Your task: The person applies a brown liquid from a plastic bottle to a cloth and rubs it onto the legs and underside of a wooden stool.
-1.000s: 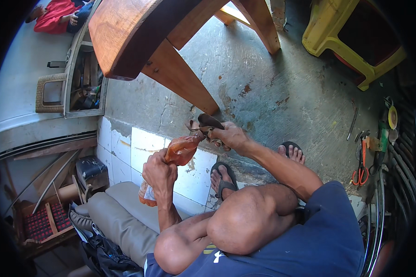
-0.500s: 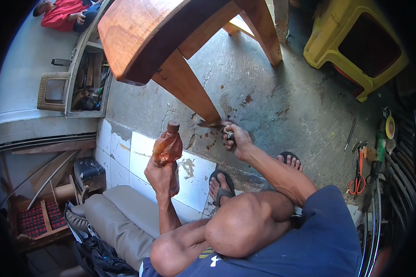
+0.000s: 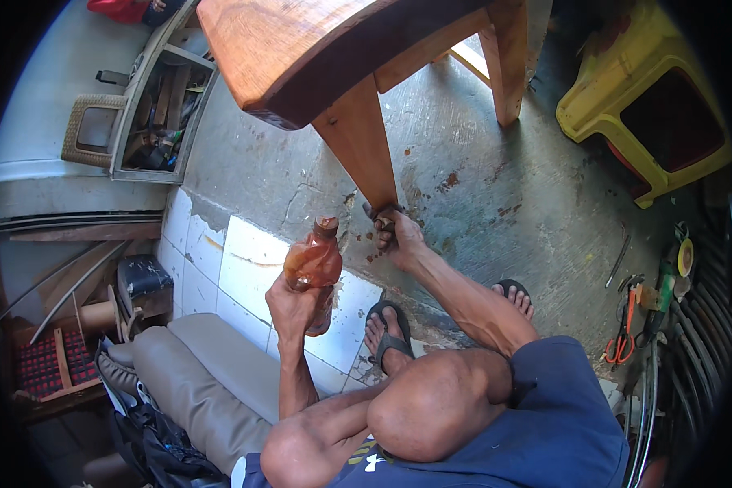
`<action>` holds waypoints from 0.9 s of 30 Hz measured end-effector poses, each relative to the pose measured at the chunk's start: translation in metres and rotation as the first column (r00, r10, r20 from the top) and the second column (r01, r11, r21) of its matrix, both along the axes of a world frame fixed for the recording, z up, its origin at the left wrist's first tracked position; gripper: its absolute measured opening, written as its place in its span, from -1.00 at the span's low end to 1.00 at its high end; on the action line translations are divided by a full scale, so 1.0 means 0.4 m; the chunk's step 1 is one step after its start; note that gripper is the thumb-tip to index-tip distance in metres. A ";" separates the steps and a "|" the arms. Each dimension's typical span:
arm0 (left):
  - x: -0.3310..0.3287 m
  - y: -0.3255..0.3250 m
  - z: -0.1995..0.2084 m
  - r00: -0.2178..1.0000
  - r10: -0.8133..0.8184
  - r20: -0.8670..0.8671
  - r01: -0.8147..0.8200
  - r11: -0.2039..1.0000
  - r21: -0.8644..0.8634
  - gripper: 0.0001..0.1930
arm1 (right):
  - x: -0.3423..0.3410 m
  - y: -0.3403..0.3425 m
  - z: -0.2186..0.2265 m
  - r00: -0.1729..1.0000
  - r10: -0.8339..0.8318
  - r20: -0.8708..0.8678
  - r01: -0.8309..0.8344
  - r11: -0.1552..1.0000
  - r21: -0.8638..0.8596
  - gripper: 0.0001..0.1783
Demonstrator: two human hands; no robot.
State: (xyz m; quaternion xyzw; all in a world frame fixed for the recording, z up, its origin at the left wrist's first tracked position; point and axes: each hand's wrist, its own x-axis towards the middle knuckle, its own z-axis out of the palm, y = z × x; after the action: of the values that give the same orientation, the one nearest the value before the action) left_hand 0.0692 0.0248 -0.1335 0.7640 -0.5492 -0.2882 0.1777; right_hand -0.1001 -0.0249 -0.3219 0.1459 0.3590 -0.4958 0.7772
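Note:
My left hand (image 3: 291, 307) is wrapped round a clear plastic bottle (image 3: 315, 264) with a brown cap, stained reddish brown inside and held nearly upright. My right hand (image 3: 398, 238) is closed at the foot of a varnished wooden table leg (image 3: 364, 154). Its fingers are curled against the leg's lower end, round something dark and mostly hidden that I cannot make out. Above the leg is the thick, curved wooden top (image 3: 301, 53) of the piece of furniture, with a dark edge.
Brown spots mark the concrete floor (image 3: 455, 220). A yellow plastic stool (image 3: 602, 122) lies on its side at right. Below it are orange-handled scissors (image 3: 622, 337) and a green angle grinder (image 3: 667, 285). White tiles (image 3: 248, 256), grey cushions (image 3: 195, 366) and a cabinet of tools (image 3: 163, 118) are at left.
My right hand has shifted slightly left and closer against the leg's foot; the flat dark thing at its fingers shows less now. The whole view has shifted a little. My left hand keeps the bottle.

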 end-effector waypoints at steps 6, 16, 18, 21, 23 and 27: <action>-0.014 -0.005 0.008 0.992 -0.038 -0.120 0.028 0.996 -0.090 -0.39 | -0.049 -0.008 0.150 0.997 -0.071 0.033 0.073 0.996 -0.059 -0.90; 0.007 -0.009 0.021 0.999 -0.048 -0.020 0.047 0.997 -0.064 -0.43 | -0.151 -0.029 0.446 0.985 -0.104 0.139 0.139 0.951 -0.276 -0.84; 0.013 -0.004 0.027 0.998 -0.055 -0.038 0.051 0.995 -0.091 -0.44 | -0.169 -0.029 0.533 0.985 -0.066 0.160 0.114 0.942 -0.315 -0.82; 0.010 -0.003 0.013 0.989 -0.056 -0.136 0.040 0.992 -0.121 -0.45 | -0.232 -0.008 0.589 0.982 0.037 0.188 0.074 0.832 -0.550 -0.80; 0.018 0.001 0.017 0.992 -0.046 -0.120 0.033 0.993 -0.111 -0.45 | -0.284 0.011 0.571 0.972 0.129 0.198 0.057 0.686 -0.726 -0.80; 0.039 0.001 0.000 0.996 -0.011 -0.087 0.004 0.997 -0.074 -0.43 | -0.283 0.041 0.365 0.947 0.120 -0.297 -0.238 0.884 -0.403 -0.84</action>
State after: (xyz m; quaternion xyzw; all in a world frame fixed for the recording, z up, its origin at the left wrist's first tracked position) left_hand 0.0846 0.0251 -0.1337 0.7415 -0.5542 -0.3014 0.2286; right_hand -0.2131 -0.0083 -0.1758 -0.1321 0.3520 -0.5035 0.7779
